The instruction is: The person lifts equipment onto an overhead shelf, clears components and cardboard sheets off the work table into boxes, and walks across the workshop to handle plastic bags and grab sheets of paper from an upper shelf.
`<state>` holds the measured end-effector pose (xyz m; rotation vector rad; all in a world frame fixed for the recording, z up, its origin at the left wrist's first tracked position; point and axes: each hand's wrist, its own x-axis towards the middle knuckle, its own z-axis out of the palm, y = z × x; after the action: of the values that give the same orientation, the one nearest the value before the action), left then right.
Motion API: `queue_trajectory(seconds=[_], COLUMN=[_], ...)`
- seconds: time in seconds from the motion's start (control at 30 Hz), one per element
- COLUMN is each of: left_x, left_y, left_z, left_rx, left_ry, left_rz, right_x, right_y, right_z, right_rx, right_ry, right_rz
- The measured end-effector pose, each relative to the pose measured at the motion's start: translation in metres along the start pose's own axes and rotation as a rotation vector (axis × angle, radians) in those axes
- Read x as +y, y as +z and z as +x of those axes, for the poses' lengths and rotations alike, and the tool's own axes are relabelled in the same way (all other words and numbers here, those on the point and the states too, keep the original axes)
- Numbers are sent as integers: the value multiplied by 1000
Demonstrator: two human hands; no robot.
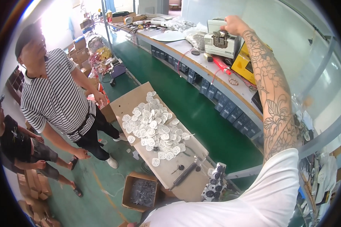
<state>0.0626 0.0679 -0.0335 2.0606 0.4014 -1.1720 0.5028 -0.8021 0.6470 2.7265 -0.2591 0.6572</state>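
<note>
The white machine (218, 50) stood on the workbench (243, 92), at the far end of my stretched right arm (274, 102). My right hand (235, 25) was at its top, with the fingers bent down near the dark metal part (220, 38) on its front. I could not tell if they were pinching this part or only resting there. Of my left hand I could see at most a small patch of skin at the lower edge, so its state I cannot tell.

In my judgement, the step was the reach and the contact at the machine's top. The next move, I think, called for a sure finger hold and a steady wrist, because an arm so extended has little strength to spare.

About room: the yellow box (243, 65) was just beside the machine, below my forearm, and a plastic bag (196, 39) lay close on the other side. The red tool (221, 65) lay in front, near the bench edge, and could perhaps be knocked off. Beyond this edge, the green floor (144, 64) gave an open strip before the table (193, 189) with its heap of white pieces (153, 125).
</note>
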Motion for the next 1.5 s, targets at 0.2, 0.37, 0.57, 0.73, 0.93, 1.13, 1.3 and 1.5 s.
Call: queue_trajectory(seconds=[0.2,0.37,0.57,0.73,0.93,1.13,1.3,1.5], left_x=[8,42,103,-63,48,33,82,73], left_y=[-10,0,18,30,3,-18,-54,-91], left_z=[5,7,-19,20,47,46,56,87], left_rx=[-35,-56,-79,318,112,29,-54,-119], left_ry=[-95,-158,-261,688,-42,-161,-94,-1], left_rz=[-191,-382,-610,799,-103,-165,-29,43], right_x=[-11,-16,-14,-52,-85,-253,-399,-520], right_y=[4,-9,-9,9,-54,-46,112,112], right_z=[-19,-38,-47,-49,-107,-296,-538,-834], right_rx=[-55,-165,-114,-7,806,549,-48,-1034], right_ry=[203,290,321,296,-31,177,875,1018], right_rz=[9,-55,-112,-92,205,998,1397,966])
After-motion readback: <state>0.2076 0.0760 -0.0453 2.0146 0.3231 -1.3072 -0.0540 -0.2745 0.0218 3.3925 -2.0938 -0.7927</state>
